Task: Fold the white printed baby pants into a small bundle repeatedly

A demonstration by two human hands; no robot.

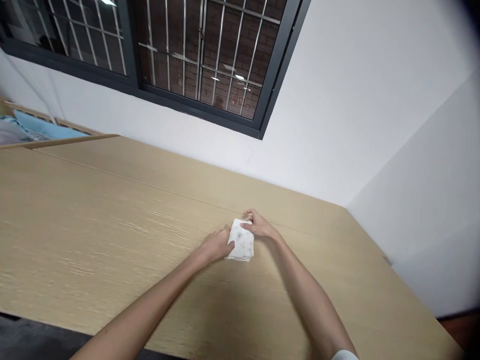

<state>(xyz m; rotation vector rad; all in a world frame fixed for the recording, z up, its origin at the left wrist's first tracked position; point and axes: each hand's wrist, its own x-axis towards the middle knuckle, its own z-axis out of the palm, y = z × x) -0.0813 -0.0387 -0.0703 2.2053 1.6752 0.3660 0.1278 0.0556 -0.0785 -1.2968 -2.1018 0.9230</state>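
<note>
A small folded white cloth (242,244) with a faint printed pattern lies on the light wooden table (112,235), right of the middle. My left hand (217,245) rests against the cloth's left edge, its fingers curled on the fabric. My right hand (258,225) is at the far right corner, pinching the top layer between thumb and fingers. Both forearms reach in from the bottom of the view.
The table runs against a white wall (337,125) beneath a dark-framed barred window (202,55). At the far left, beyond the table's end, lies blue and pale fabric (33,129). The table's right edge (412,285) meets a wall corner.
</note>
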